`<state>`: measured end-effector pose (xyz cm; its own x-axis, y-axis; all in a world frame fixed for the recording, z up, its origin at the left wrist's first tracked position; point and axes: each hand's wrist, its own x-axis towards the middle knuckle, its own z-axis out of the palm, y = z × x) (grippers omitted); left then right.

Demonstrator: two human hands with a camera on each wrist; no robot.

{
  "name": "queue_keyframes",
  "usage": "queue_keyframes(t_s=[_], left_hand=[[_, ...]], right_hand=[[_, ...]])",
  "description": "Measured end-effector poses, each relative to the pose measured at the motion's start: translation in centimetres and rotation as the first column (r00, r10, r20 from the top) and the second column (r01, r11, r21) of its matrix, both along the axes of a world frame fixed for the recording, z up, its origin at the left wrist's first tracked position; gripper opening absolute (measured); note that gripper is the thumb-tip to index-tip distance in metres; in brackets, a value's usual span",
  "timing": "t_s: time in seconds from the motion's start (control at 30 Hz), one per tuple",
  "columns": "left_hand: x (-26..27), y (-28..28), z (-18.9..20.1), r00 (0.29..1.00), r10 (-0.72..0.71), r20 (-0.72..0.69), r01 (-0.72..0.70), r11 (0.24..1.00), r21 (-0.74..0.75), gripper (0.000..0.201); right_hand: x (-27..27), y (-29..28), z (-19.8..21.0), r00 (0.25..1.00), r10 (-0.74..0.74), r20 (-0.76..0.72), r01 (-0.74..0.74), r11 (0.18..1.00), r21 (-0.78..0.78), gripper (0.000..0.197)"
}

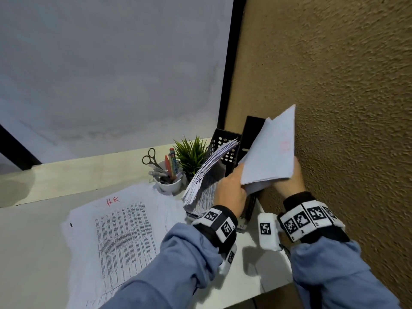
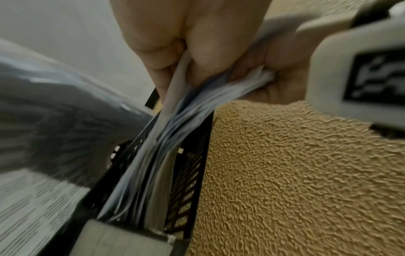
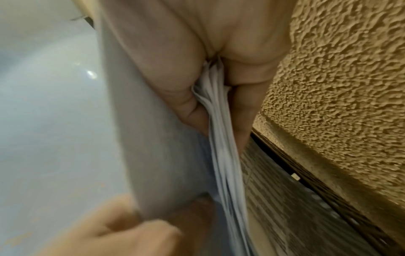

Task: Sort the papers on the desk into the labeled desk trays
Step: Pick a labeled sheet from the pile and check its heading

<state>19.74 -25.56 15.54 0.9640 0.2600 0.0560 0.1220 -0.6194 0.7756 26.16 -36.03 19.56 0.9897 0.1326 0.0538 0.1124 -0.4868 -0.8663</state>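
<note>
Hands hold one bundle of white sheets (image 1: 268, 152) above the right rear corner of the pale desk (image 1: 33, 241). In the head view the left hand (image 1: 230, 192) grips the bundle's lower left corner and the right hand (image 1: 289, 184) grips its lower right edge, beside the rough ochre wall (image 1: 334, 85). Under them stands a black perforated tray (image 1: 250, 134) at the wall; the next tray (image 1: 225, 148) to the left holds a curved, fanned stack of printed pages (image 1: 209, 172). A flat pile marked "H.R" in red (image 1: 118, 221) lies near the front edge. A white cup (image 1: 170, 186) holds scissors and pens, near a spiky green plant (image 1: 191, 152).

The left wrist view shows the left fingers (image 2: 157, 57) pinching thin sheets that descend into the black tray, tight to the grainy wall.

The right wrist view shows the thumb (image 3: 175, 81) and the fingers pressing the layered paper edges from both sides.
</note>
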Motion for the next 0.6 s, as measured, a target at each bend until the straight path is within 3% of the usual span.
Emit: queue_keyframes(t_s=[0.07,0.2,0.3,0.37,0.47,0.6], left_hand=[[0.9,0.0,-1.0,1.000,-0.010,0.014,0.011,0.996,-0.091,0.065],[2.6,0.2,-3.3,0.987,-0.122,-0.107,0.107,0.985,-0.134,0.057],[3.0,0.4,-5.1,0.920,-0.192,-0.342,0.194,0.981,-0.028,0.044],[2.9,0.6,-6.1,0.896,-0.177,-0.408,0.197,0.980,0.009,0.039],[2.8,1.3,-6.6,0.908,-0.143,-0.394,0.140,0.990,-0.037,0.037],[2.6,1.5,-6.6,0.910,-0.155,-0.384,0.168,0.986,0.000,0.036]], right_hand=[[0.0,0.3,0.7,0.997,-0.033,0.073,0.037,0.998,-0.055,0.007],[-1.1,1.1,1.1,0.991,-0.057,0.120,0.078,0.982,-0.173,0.014],[-2.2,2.2,-0.9,0.998,-0.042,0.037,0.053,0.930,-0.363,0.048],[-2.7,2.8,-2.3,1.000,-0.009,-0.025,-0.002,0.907,-0.421,0.072],[-2.8,3.0,-3.1,0.998,-0.009,-0.057,-0.018,0.893,-0.450,0.081],[-3.1,3.6,-2.9,1.000,0.016,0.007,-0.010,0.870,-0.493,0.081]])
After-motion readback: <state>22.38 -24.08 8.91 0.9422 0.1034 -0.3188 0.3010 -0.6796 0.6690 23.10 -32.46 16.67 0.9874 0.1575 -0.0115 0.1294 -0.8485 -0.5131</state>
